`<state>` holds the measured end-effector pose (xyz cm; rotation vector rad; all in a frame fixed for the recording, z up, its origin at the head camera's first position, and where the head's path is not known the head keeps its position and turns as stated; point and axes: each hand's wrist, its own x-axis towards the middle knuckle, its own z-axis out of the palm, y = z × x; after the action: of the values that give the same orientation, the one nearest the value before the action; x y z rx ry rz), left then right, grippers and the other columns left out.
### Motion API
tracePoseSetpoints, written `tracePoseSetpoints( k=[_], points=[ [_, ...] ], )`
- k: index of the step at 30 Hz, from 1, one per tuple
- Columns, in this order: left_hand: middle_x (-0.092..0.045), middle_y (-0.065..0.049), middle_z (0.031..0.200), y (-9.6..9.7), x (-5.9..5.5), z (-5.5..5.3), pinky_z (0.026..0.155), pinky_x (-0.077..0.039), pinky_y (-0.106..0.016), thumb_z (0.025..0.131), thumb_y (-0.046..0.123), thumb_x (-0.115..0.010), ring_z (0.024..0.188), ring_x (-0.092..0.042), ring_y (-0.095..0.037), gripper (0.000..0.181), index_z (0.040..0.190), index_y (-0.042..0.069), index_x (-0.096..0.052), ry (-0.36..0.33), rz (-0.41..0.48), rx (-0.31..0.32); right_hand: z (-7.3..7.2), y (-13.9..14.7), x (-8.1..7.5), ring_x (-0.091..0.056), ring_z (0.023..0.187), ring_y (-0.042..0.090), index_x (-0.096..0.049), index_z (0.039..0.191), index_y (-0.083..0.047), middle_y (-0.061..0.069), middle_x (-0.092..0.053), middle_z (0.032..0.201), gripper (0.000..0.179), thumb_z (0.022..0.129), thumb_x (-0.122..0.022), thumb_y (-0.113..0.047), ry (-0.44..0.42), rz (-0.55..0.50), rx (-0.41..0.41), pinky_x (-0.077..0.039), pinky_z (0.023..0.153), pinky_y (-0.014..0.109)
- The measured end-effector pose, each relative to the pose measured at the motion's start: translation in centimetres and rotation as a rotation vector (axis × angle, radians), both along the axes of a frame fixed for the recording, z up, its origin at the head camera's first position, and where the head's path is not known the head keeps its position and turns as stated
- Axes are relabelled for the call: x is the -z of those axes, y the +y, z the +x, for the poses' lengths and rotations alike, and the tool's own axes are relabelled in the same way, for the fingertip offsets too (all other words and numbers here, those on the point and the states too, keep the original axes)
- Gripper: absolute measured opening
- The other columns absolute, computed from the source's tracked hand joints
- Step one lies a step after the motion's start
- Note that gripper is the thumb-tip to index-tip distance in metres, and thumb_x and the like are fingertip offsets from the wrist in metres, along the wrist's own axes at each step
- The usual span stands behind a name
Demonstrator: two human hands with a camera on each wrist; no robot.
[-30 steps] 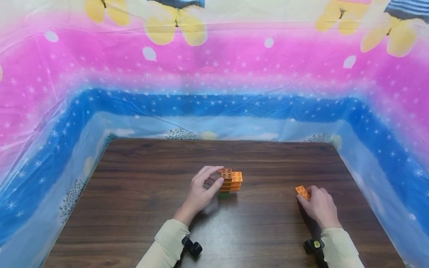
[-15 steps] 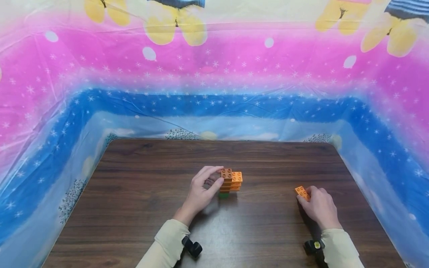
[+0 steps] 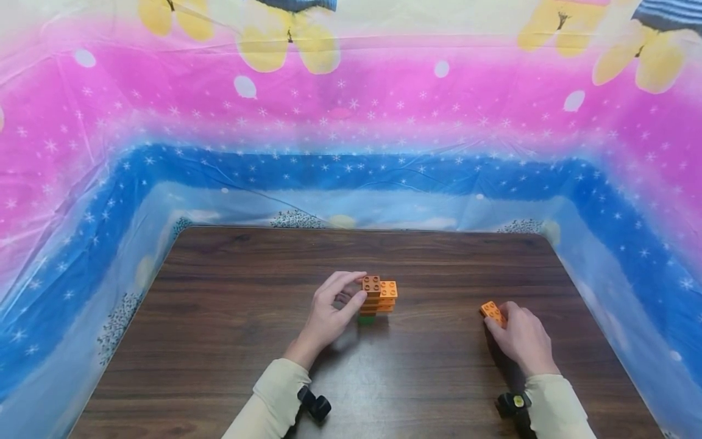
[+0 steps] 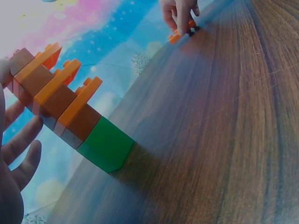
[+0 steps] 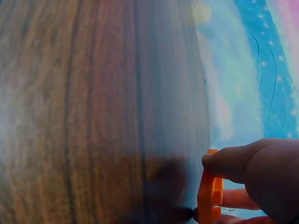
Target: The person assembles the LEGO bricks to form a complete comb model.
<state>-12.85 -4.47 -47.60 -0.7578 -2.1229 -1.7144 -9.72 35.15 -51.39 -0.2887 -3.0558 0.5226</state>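
Observation:
A tower of building bricks (image 3: 377, 303) stands upright near the middle of the table. Its base is a green brick (image 4: 108, 145); above it brown bricks alternate with thin orange bricks that jut out to the right. With thumb and fingertips, my left hand (image 3: 329, 310) holds the brown top brick (image 3: 371, 284) by its left side. Well to the right, my right hand (image 3: 525, 338) pinches a loose orange brick (image 3: 492, 312) between thumb and fingers, studs showing. That brick appears edge-on in the right wrist view, its far end partly hidden by fingers. Whether it touches the table I cannot tell.
The dark wood table (image 3: 247, 262) has rounded far corners. Behind and beside it hangs a patterned cloth (image 3: 351, 174) in blue and pink. A black wrist camera (image 3: 314, 404) sits by the left cuff, another black camera (image 3: 513, 403) by the right cuff.
My right hand has shifted the loose orange brick slightly left and away from me, tilting it a little. The left hand and the tower look unchanged.

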Motion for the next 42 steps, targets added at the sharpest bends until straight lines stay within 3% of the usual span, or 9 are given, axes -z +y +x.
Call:
tracePoseSetpoints(
  k=[7,18,23,29,32,36,42],
  points=[
    [-0.069,-0.015,0.120,0.0,0.2,0.0,0.073,-0.060,-0.040,0.097,-0.003,-0.069,0.086,-0.067,-0.028,0.034,0.130,0.002,-0.069,0.004,0.001,-0.002,-0.1,-0.4,-0.2,-0.064,0.085,0.033,-0.062,0.126,0.004,0.027,-0.070,0.110,0.048,0.098,-0.072,-0.032,0.006,-0.039,-0.006,-0.053,0.072,0.055],
    [-0.069,-0.015,0.119,-0.1,0.2,0.0,0.073,-0.060,-0.040,0.097,-0.002,-0.069,0.086,-0.067,-0.028,0.033,0.130,0.003,-0.069,0.000,-0.003,-0.001,-0.5,-1.5,-0.7,-0.062,0.091,0.032,-0.065,0.128,-0.003,0.022,-0.070,0.113,0.044,0.098,-0.074,-0.034,0.105,-0.096,-0.056,-0.054,0.078,0.054],
    [-0.069,-0.015,0.119,0.0,0.2,0.0,0.073,-0.060,-0.041,0.097,-0.002,-0.069,0.086,-0.067,-0.028,0.033,0.130,0.002,-0.069,0.005,0.000,-0.002,-0.8,-2.1,-1.1,-0.062,0.094,0.032,-0.066,0.130,-0.004,0.021,-0.070,0.114,0.044,0.099,-0.073,-0.035,0.142,-0.123,-0.105,-0.053,0.081,0.053],
    [-0.069,-0.014,0.118,-0.1,0.0,0.0,0.073,-0.060,-0.040,0.097,-0.003,-0.069,0.085,-0.067,-0.027,0.033,0.129,0.002,-0.069,0.006,0.006,0.003,-1.4,-3.1,-1.8,-0.061,0.093,0.028,-0.067,0.131,-0.007,0.016,-0.069,0.114,0.044,0.100,-0.074,-0.037,0.167,-0.174,-0.171,-0.051,0.079,0.044],
    [-0.069,-0.015,0.118,0.0,0.5,-0.2,0.073,-0.060,-0.040,0.097,-0.003,-0.069,0.085,-0.067,-0.026,0.033,0.130,0.002,-0.069,0.005,0.005,0.003,-1.6,-3.8,-2.3,-0.060,0.090,0.026,-0.068,0.130,-0.008,0.014,-0.069,0.112,0.041,0.099,-0.076,-0.032,0.191,-0.199,-0.204,-0.051,0.076,0.040],
    [-0.069,-0.014,0.119,0.0,2.0,-1.0,0.072,-0.060,-0.041,0.096,-0.003,-0.070,0.085,-0.067,-0.027,0.034,0.130,0.002,-0.069,0.011,-0.002,-0.006,-1.8,-4.9,-3.1,-0.060,0.088,0.023,-0.069,0.129,-0.009,0.012,-0.068,0.110,0.038,0.098,-0.076,-0.031,0.223,-0.224,-0.247,-0.051,0.074,0.037],
    [-0.069,-0.008,0.122,-0.2,3.3,-1.8,0.073,-0.060,-0.038,0.098,0.003,-0.071,0.087,-0.067,-0.021,0.035,0.133,0.005,-0.069,0.016,-0.009,0.002,-2.1,-6.6,-4.1,-0.059,0.090,0.022,-0.069,0.129,-0.010,0.011,-0.068,0.112,0.038,0.098,-0.077,-0.030,0.246,-0.242,-0.307,-0.049,0.074,0.037]
  ],
)
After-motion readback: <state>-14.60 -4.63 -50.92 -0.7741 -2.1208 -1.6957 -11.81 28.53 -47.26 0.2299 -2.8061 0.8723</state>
